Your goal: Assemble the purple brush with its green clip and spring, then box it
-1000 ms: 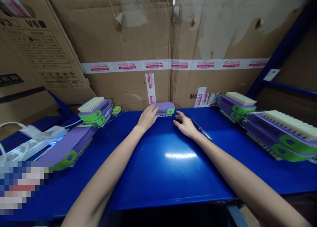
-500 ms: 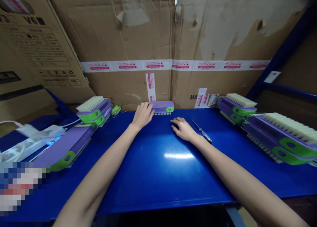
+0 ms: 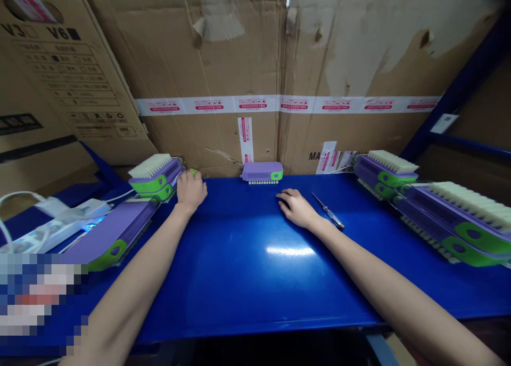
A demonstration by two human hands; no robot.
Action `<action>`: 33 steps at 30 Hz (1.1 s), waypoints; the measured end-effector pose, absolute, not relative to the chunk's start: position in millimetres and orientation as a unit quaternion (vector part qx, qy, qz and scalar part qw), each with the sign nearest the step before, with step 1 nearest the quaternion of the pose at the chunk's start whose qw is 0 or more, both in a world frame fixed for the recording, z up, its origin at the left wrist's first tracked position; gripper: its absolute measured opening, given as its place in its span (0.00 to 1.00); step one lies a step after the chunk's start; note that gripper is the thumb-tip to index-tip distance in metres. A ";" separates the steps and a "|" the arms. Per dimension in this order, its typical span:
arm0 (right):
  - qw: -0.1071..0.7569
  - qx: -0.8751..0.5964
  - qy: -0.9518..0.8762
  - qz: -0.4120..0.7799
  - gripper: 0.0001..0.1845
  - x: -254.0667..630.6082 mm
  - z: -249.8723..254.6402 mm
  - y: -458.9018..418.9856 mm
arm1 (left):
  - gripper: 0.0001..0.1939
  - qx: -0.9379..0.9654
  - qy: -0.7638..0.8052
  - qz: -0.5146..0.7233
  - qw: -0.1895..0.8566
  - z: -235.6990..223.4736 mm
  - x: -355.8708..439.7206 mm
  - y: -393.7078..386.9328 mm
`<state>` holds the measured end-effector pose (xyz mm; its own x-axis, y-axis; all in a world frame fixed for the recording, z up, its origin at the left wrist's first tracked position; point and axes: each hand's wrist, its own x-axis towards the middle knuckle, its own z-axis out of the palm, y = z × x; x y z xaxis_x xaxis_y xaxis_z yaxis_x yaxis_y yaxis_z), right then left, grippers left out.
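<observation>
My left hand [image 3: 191, 191] has its fingers curled down over a small bright-green piece [image 3: 194, 171] at the back left of the table. Most of that piece and my fingertips are hidden behind the hand. Just left of it is a stack of purple and green brush units [image 3: 155, 180] with cream bristles on top. My right hand [image 3: 296, 208] rests on the blue tabletop, fingers loosely apart and nothing in them. A thin screwdriver [image 3: 329, 212] lies right beside it. Against the cardboard, between both hands, a single purple brush unit [image 3: 262, 172] sits bristles down.
More stacked brush units [image 3: 385, 169] line the right side, with larger ones [image 3: 459, 222] nearer. A long purple unit [image 3: 115, 230] lies at left, beside a white power strip [image 3: 51, 227] with cables and a lit blue light. Cardboard [image 3: 191, 62] walls the back.
My left hand has gone left from the purple brush unit at the back to the small green piece. My right hand stays in place on the table.
</observation>
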<state>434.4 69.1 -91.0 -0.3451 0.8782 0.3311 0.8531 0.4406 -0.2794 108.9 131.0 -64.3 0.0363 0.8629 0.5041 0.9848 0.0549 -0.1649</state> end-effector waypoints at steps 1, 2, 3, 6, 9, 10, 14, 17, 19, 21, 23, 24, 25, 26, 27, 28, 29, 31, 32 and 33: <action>0.222 -0.527 -0.820 0.028 0.19 434.6 -91.6 69.3 | 0.25 -0.671 -0.694 -0.124 0.231 -65.1 107.7 132.1; 0.224 -0.526 -0.820 0.027 0.19 434.8 -92.1 69.6 | 0.26 -0.666 -0.703 -0.123 0.217 -65.5 106.9 133.2; 0.226 -0.525 -0.820 0.027 0.19 435.0 -92.6 69.9 | 0.26 -0.662 -0.710 -0.121 0.206 -65.6 106.4 134.0; 0.226 -0.523 -0.821 0.028 0.19 435.3 -93.0 70.3 | 0.24 -0.661 -0.716 -0.108 0.195 -64.3 105.4 135.0; 0.222 -0.527 -0.820 0.029 0.19 434.7 -91.5 69.6 | 0.22 -0.663 -0.716 -0.097 0.197 -61.7 104.3 133.9; 0.220 -0.528 -0.820 0.030 0.19 434.4 -90.7 69.1 | 0.22 -0.662 -0.716 -0.095 0.197 -60.6 104.2 133.3; 0.213 -0.531 -0.819 0.031 0.19 433.4 -88.1 67.4 | 0.20 -0.665 -0.716 -0.083 0.196 -55.4 106.1 130.5; 0.213 -0.531 -0.820 0.027 0.19 433.6 -88.1 67.3 | 0.20 -0.677 -0.708 -0.072 0.189 -51.3 110.7 127.5; 0.214 -0.529 -0.821 0.024 0.19 434.0 -88.6 67.6 | 0.20 -0.689 -0.697 -0.065 0.189 -48.9 115.1 124.9; 0.212 -0.528 -0.822 0.022 0.19 434.3 -88.9 67.9 | 0.20 -0.703 -0.683 -0.056 0.189 -46.6 120.6 122.0; 0.209 -0.528 -0.823 0.022 0.19 434.4 -89.0 68.1 | 0.19 -0.717 -0.670 -0.049 0.185 -44.5 127.4 119.2; 0.208 -0.529 -0.823 0.023 0.20 434.5 -89.0 68.1 | 0.18 -0.723 -0.666 -0.047 0.179 -43.4 131.1 117.8; 0.208 -0.529 -0.823 0.024 0.20 434.6 -89.0 68.2 | 0.18 -0.728 -0.661 -0.047 0.173 -42.5 135.0 116.6; 0.208 -0.528 -0.823 0.024 0.20 434.8 -89.1 68.2 | 0.17 -0.734 -0.657 -0.048 0.167 -41.7 139.0 115.4; 0.209 -0.527 -0.823 0.024 0.20 434.9 -89.1 68.2 | 0.17 -0.740 -0.651 -0.049 0.162 -41.0 142.8 114.2; 0.209 -0.526 -0.824 0.023 0.19 435.1 -89.2 68.2 | 0.16 -0.746 -0.645 -0.051 0.158 -40.3 146.3 112.9; 0.210 -0.525 -0.825 0.023 0.19 435.2 -89.2 68.1 | 0.16 -0.752 -0.639 -0.052 0.155 -39.8 149.4 111.5; 0.209 -0.524 -0.825 0.022 0.19 435.2 -89.0 67.7 | 0.16 -0.761 -0.629 -0.051 0.152 -38.9 154.4 108.4; 0.208 -0.525 -0.825 0.022 0.20 435.1 -88.8 67.5 | 0.15 -0.765 -0.624 -0.049 0.152 -38.5 156.3 106.8; 0.207 -0.526 -0.825 0.022 0.20 434.9 -88.6 67.3 | 0.15 -0.770 -0.618 -0.048 0.151 -38.3 157.9 105.1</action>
<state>434.9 67.3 -88.6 -0.3610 0.8767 0.3180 0.8589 0.4454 -0.2529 157.9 105.1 -38.3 0.2305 0.9374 0.2611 0.9665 -0.1893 -0.1736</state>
